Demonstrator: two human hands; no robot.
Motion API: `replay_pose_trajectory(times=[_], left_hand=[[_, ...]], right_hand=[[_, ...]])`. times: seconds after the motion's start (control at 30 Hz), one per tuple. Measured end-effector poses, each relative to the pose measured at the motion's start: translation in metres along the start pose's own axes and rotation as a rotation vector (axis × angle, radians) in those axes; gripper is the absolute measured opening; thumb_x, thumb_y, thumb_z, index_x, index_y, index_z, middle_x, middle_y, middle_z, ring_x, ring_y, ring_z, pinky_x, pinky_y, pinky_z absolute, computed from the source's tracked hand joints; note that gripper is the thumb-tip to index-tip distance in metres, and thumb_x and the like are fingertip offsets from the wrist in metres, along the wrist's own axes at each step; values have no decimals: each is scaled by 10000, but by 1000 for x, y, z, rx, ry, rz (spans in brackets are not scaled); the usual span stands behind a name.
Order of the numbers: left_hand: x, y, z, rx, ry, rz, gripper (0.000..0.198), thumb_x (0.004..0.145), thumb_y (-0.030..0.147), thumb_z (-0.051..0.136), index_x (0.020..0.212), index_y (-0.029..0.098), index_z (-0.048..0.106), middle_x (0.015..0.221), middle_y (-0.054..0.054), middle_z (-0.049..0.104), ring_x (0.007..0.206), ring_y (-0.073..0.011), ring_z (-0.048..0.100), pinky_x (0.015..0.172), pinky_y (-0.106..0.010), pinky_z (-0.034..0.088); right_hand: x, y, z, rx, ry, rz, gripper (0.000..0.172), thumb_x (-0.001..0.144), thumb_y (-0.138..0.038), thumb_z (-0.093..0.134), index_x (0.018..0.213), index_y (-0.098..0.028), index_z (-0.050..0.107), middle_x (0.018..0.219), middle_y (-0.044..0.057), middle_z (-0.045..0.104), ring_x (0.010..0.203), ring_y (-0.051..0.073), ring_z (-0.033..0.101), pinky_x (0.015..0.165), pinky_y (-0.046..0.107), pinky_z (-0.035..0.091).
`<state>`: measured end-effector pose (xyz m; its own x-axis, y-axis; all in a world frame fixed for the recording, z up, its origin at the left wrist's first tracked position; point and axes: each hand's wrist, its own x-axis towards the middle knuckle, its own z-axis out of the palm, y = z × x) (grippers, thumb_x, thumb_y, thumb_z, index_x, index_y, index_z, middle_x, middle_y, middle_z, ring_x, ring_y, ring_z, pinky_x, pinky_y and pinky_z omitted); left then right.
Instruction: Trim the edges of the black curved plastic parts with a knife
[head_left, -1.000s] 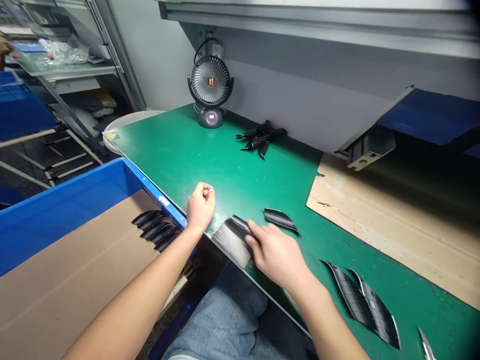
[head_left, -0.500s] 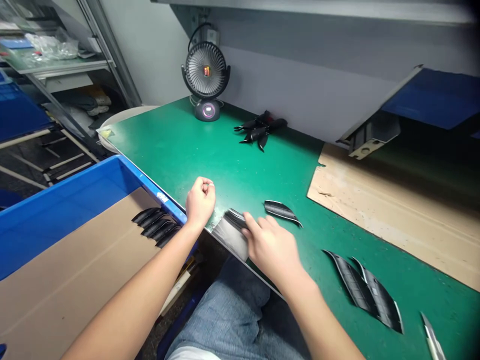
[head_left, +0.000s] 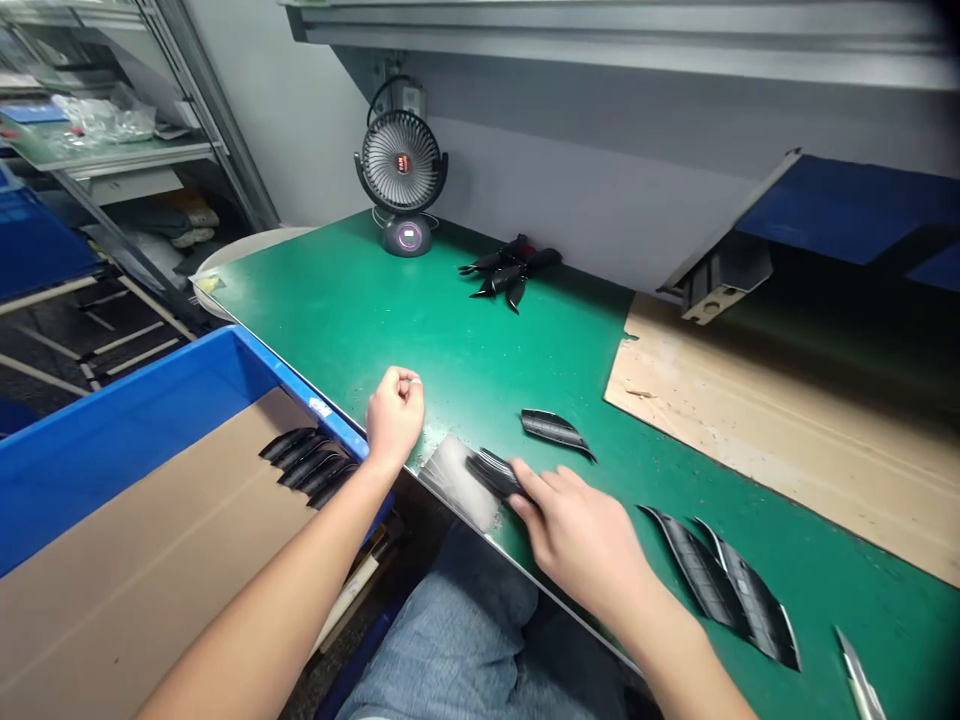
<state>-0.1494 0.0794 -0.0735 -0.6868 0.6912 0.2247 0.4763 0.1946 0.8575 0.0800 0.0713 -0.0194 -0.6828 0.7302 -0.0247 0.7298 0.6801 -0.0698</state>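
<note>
In my right hand (head_left: 581, 530) is a curved black plastic piece (head_left: 495, 472), gripped at its right end between thumb and fingers. Its free end is over a grey, worn-looking sheet (head_left: 457, 485) at the table's front edge; whether it touches is blurred. My left hand (head_left: 396, 412) is closed in a loose fist just left of the sheet, with nothing visible in it. A similar black piece (head_left: 556, 430) lies on the green table (head_left: 360, 320) beyond my right hand. Two more black pieces (head_left: 724, 580) lie overlapping to the right.
A blue bin (head_left: 247, 350) at left holds a row of black pieces (head_left: 307, 465) on cardboard. More dark pieces (head_left: 510, 270) are piled near the fan (head_left: 403, 170). A knife (head_left: 859, 675) lies at lower right. Cardboard (head_left: 750, 430) covers the back right; a metal-edged blue panel (head_left: 832, 210) overhangs it.
My right hand has drawn the black piece right and toward me across the sheet, uncovering more of it. My left hand stays closed beside the sheet. The camera view has shifted slightly.
</note>
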Motion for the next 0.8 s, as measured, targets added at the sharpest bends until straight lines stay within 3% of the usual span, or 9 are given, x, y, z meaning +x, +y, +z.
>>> replay_pose_trajectory(times=[0.2, 0.33, 0.43, 0.5, 0.6, 0.7, 0.8], left_hand=[[1, -2, 1, 56, -2, 11, 127, 881, 308, 495, 880, 217, 583, 600, 45, 535, 565, -144, 513, 584, -250, 354], [2, -6, 0, 94, -25, 23, 137, 890, 327, 487, 900, 227, 580, 622, 43, 544, 588, -148, 523, 601, -250, 365], [0, -1, -5, 118, -88, 70, 167, 904, 337, 461, 928, 218, 576, 665, 23, 567, 612, -163, 540, 598, -264, 373], [-4, 12, -5, 119, -184, 159, 196, 920, 328, 427, 941, 200, 573, 725, -6, 592, 657, -177, 557, 629, -281, 407], [-16, 44, 6, 104, -440, 408, 227, 935, 315, 412, 984, 204, 604, 945, -49, 640, 901, -203, 588, 827, -319, 454], [-32, 78, 31, 135, -698, 632, 254, 944, 300, 427, 1081, 249, 634, 1101, -45, 636, 1076, -227, 538, 953, -352, 424], [-52, 100, 58, 220, -851, 721, 289, 961, 276, 392, 1067, 234, 658, 1065, -65, 646, 1020, -245, 542, 919, -368, 444]], right_hand=[[12, -5, -7, 95, -71, 30, 264, 972, -350, 445, 1162, -264, 608, 829, 43, 690, 828, 243, 625, 561, 301, 312], [-36, 22, -19, 133, -108, 137, 332, 985, -352, 430, 1261, -271, 595, 932, 53, 712, 850, 233, 654, 639, 299, 405], [-79, 52, -23, 128, -25, 322, 389, 993, -383, 427, 1342, -264, 553, 956, 61, 702, 875, 245, 641, 695, 325, 445], [-91, 63, -21, 93, 35, 396, 372, 976, -349, 467, 1299, -213, 590, 904, 80, 687, 864, 271, 618, 691, 350, 442], [-88, 67, -16, 51, 120, 406, 290, 957, -267, 498, 1205, -187, 627, 971, 95, 653, 960, 288, 559, 761, 369, 437], [-77, 61, -7, 22, 227, 428, 234, 958, -190, 467, 1096, -221, 654, 1063, 97, 602, 1013, 279, 500, 818, 373, 416], [-74, 52, 6, 31, 272, 436, 260, 911, -105, 490, 1001, -239, 693, 1065, 88, 602, 1012, 267, 502, 807, 362, 419]])
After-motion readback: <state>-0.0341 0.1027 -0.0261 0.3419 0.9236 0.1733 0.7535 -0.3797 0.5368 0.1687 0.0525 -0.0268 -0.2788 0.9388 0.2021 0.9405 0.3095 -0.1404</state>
